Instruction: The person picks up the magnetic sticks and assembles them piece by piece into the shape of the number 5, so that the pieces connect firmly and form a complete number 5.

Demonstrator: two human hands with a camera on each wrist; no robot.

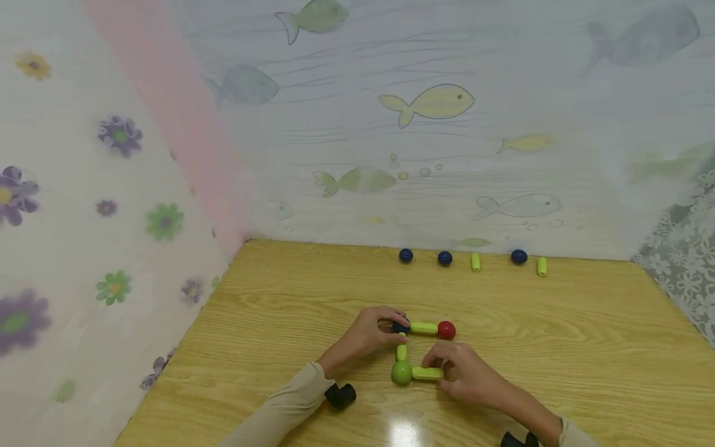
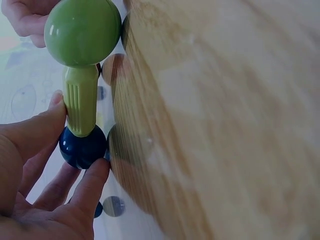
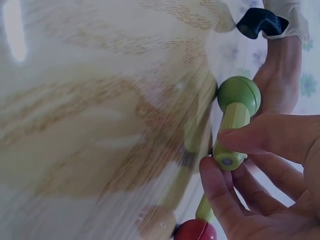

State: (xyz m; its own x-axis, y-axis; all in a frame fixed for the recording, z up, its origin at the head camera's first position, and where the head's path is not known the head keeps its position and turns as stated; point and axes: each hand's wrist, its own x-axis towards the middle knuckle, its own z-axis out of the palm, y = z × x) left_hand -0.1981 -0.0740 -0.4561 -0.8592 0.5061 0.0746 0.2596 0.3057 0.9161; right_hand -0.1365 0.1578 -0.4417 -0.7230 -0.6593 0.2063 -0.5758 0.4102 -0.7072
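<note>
- Wood-grain counter (image 1: 268, 292)
- Right hand (image 1: 472, 375) pinches ribbed lime rod (image 1: 426, 373), long axis sideways, glossy green ball (image 1: 401, 372) at left
- Left hand (image 1: 370, 333) grips glossy dark-blue ball (image 2: 80, 150)

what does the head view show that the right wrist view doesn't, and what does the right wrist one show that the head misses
Only the head view shows the row along the back edge of the tabletop: three blue balls and two yellow-green rods.

Only the right wrist view shows the grey round tip in the free end of the held rod.

Both show the green ball, the red ball and the right hand pinching that rod.
</note>
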